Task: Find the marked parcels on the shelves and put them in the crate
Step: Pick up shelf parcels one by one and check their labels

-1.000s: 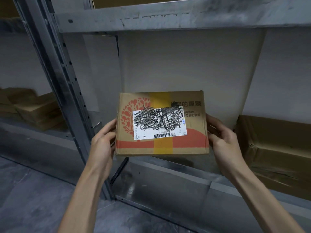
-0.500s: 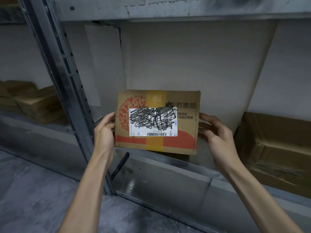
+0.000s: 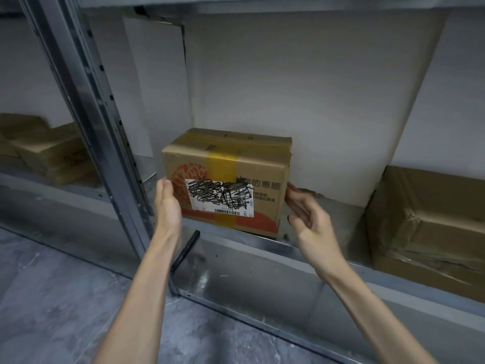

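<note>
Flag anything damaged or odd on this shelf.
The parcel has its label scribbled over in black, and its top right corner looks crushed. Behind it, the white backing board is torn along its bottom edge.

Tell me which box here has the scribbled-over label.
The middle box, between left hand and right hand: black scribble covers its white label. The taped box at right and the boxes at left show none.

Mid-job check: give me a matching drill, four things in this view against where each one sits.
1. scribbled parcel
2. taped box
3. box stack
4. left hand

A. far right
B. left of the upright
C. flat against the parcel's left side
D. centre, yellow tape down its front

Pairs: 1-D, 2-A, 3-B, 4-C
</note>
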